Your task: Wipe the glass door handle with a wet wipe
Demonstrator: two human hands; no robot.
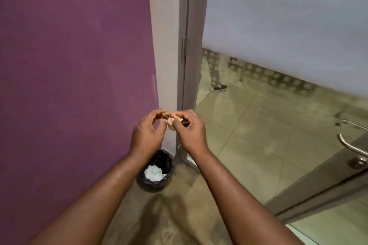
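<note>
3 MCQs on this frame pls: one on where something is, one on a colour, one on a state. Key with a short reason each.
1. Where is the bin?
A. on the floor by the purple wall, below the hands
B. behind the glass door
C. hanging on the handle

2. What colour is the wall on the left?
A. green
B. purple
C. white

3. What is happening with the wipe?
A. it lies in the bin
B. it is pressed on the door handle
C. both hands hold it, crumpled

Key:
1 A: the bin stands at the foot of the wall, under the forearms.
2 B: the wall is plainly purple.
3 C: left hand and right hand pinch it; the door handle is far to the right, untouched.
</note>
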